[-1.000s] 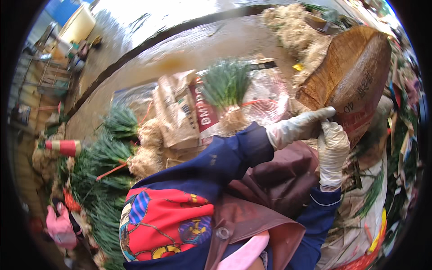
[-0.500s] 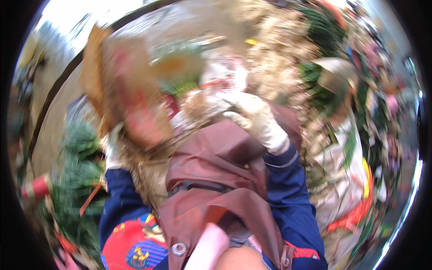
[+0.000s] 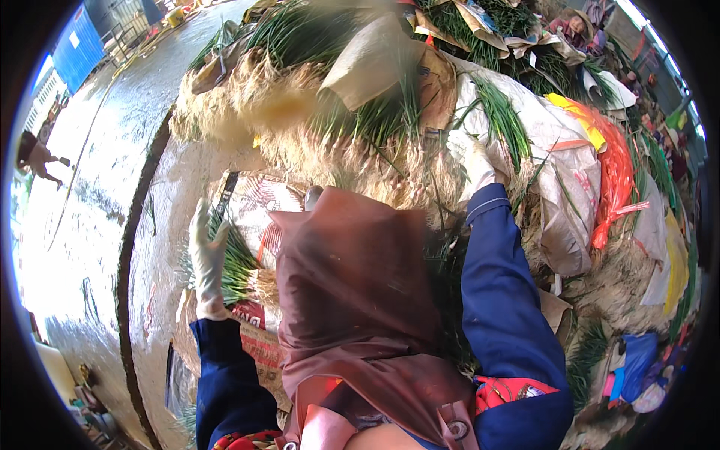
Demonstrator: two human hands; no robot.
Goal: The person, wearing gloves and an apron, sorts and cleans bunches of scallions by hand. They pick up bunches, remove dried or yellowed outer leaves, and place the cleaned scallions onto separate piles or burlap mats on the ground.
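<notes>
My left hand, in a whitish glove, is raised with its fingers apart and holds nothing. Just right of it, a bunch of spring onions lies on a printed white sack, roots toward my brown apron. Farther off, my gloved right hand reaches to the heap's near edge, its fingers drawn together. What they hold, if anything, I cannot make out. Beside that hand, loose spring onions lie over a white woven sack.
A long heap of spring onions, roots toward me, spans the far side, partly under brown paper sheets. Orange plastic netting hangs at the right. Wet concrete with a dark groove runs along the left. Another person is at the far right.
My view has swung to the right. The left hand was at the lower edge of a brown, pink-marked sheet and is now free of it. The right hand has reached out toward the heap.
</notes>
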